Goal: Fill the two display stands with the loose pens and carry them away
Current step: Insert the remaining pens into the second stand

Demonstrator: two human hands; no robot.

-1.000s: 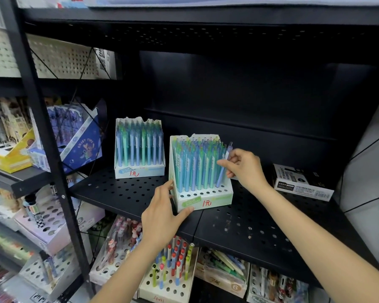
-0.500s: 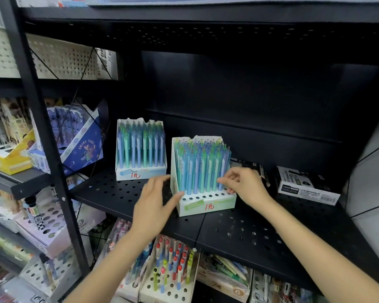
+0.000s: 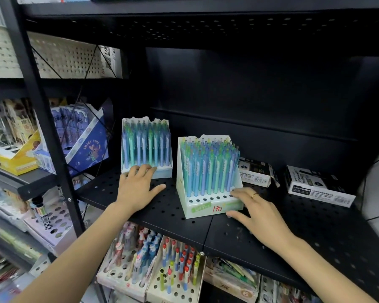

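A: Right, both hands are at the stands on the black shelf point(image 3: 166, 206). The left hand point(image 3: 138, 189) lies near the middle of the frame, fingers straight and loosely spread, fingertips touching the base of the far stand point(image 3: 146, 147).

B: And the right hand point(image 3: 258, 209), lower right of centre, is at the near stand point(image 3: 208, 176). Fingers reach along its front right corner, thumb point(image 3: 233, 214) low by the bottom edge. It looks more like a light touch than a grip, nothing pinched.

A: Pens point(image 3: 206, 169) fill most rows of that near stand, though the front row of holes looks bare. I see no loose pens on the shelf, so my guess is the lifting comes next.

B: Then do it well: each hand should cup a stand low, thumb in front, fingers round the side or back, and raise it level. These are light card boxes packed with upright pens, so tilting could spill them.

A: Agreed. The near stand sits just left of the right hand, touching its fingers. The far stand is above the left hand in the frame, against its fingertips.

B: Two small boxes point(image 3: 315, 184) lie right of the near stand; steer clear of them.
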